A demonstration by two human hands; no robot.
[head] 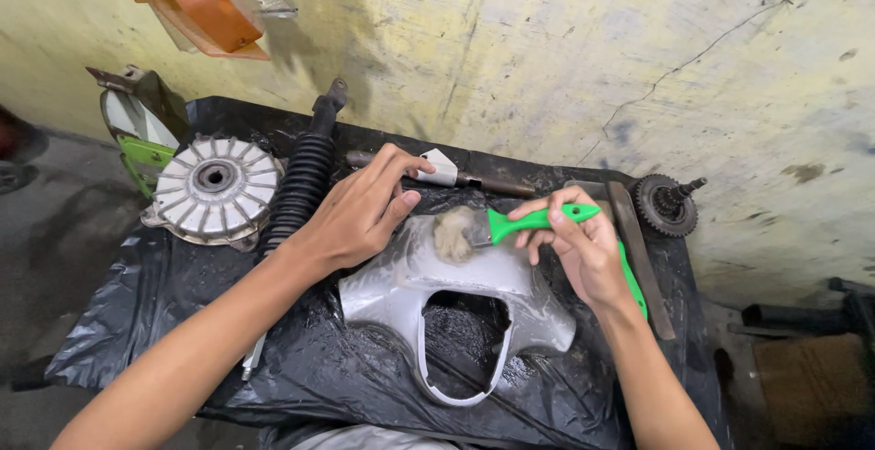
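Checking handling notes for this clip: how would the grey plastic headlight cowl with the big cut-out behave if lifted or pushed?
The grey plastic headlight cowl looks thin-walled, so probably light and somewhat flexible around its cut-out. Its wet-looking sheen and the glossy black plastic sheet beneath suggest it may slide when pushed; the left hand rests on its upper edge, likely steadying it while the right hand holds the green-handled brush.

You are in a rough motorcycle repair workshop. The counter (137, 322), draped in grimy black plastic sheet, carries a finned wheel hub (215, 187); just right of the hub lies a black ribbed shock absorber (299, 190), and far right of it a toothed gear (665, 204). Behind the hub rises a stained, cracked yellow wall (565, 58).
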